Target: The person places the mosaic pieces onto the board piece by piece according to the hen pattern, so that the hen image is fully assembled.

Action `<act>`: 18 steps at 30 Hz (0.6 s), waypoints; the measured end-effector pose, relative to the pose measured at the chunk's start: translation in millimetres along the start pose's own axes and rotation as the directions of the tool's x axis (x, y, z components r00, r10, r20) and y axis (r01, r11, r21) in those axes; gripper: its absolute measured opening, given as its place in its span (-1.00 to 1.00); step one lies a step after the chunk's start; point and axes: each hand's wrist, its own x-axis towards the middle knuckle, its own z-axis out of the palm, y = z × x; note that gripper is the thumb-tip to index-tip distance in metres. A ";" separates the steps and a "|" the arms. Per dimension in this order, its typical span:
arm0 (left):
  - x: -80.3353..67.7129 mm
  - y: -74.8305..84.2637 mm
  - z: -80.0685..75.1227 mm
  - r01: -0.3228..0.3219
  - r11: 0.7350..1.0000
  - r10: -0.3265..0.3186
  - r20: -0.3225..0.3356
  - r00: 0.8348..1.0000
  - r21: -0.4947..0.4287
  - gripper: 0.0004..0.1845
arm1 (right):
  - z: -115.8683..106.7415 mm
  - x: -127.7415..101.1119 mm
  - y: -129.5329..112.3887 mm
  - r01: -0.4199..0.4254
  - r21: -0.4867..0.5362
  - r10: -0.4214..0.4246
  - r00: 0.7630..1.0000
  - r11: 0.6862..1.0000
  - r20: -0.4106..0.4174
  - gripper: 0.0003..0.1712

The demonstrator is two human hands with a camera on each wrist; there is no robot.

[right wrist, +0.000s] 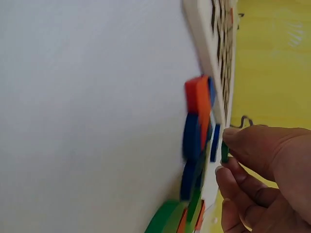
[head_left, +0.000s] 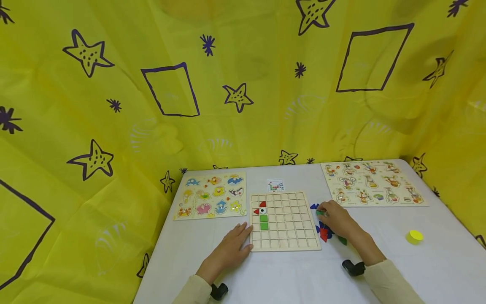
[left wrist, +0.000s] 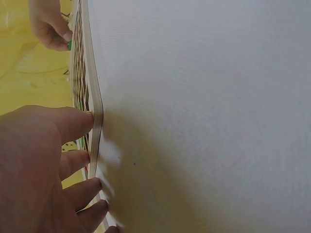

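A wooden grid board (head_left: 290, 249) lies flat on the white table. In its left columns sit a red quarter-round piece (head_left: 263, 204), a red triangle (head_left: 256, 211), an eye tile (head_left: 263, 210) and two green squares (head_left: 263, 222). My left hand (head_left: 230, 247) rests beside the board, fingertips touching its left edge. To the right of the board, my right hand (head_left: 339, 218) pinches a small green piece (right wrist: 225, 152) between thumb and finger; its full shape is hidden. Under and near that hand lies a loose pile of blue pieces (right wrist: 191, 137), red pieces (head_left: 324, 234) and green pieces (right wrist: 165, 216).
A small picture card (head_left: 275, 185) lies behind the board. An animal puzzle board (head_left: 210, 196) stands to the left, and a larger figure puzzle (head_left: 373, 183) at the back right. A yellow cylinder (head_left: 414, 237) sits on the right. Yellow curtain (head_left: 235, 135) encloses the table.
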 end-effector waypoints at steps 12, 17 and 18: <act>-0.2 1.6 0.8 0.032 0.999 -0.032 0.014 0.999 -0.007 -0.32 | 39.1 4.1 -69.9 0.059 0.032 -0.059 0.998 0.998 -0.004 -0.77; 0.2 1.9 0.3 0.029 1.000 -0.029 0.009 1.000 0.000 -0.32 | 57.3 5.1 -103.6 0.124 0.026 -0.124 0.992 0.992 0.001 -0.79; 0.3 1.9 0.2 0.025 1.000 -0.025 0.007 1.000 0.000 -0.32 | 61.1 4.9 -109.3 0.142 0.027 -0.142 0.990 0.989 0.002 -0.78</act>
